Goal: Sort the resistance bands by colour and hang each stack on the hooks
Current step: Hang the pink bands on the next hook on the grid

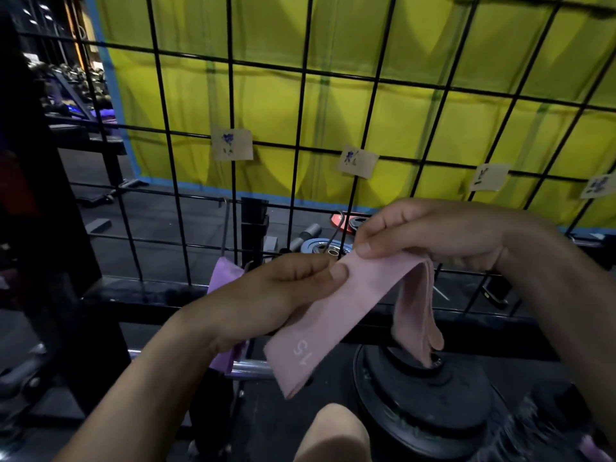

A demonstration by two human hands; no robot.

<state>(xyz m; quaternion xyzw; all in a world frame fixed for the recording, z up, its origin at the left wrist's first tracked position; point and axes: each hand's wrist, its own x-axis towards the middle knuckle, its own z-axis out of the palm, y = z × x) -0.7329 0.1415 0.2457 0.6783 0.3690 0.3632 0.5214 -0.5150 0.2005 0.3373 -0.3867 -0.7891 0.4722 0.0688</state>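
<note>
Hands [360,261] pinch flat pink fabric bands [333,315].

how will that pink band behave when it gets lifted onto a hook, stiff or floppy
Probably floppy: the pink band folds over where the right hand pinches it, and its ends droop. Likely light, since the left hand needs only fingertips. Its matte fabric look suggests it should not slip easily.

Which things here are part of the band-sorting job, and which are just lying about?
Part of the job:
pink bands, pinched by left hand and right hand
purple band hanging on a hook
wire grid
paper labels

Lying about:
black weight plates
dumbbell
yellow curtain
</note>
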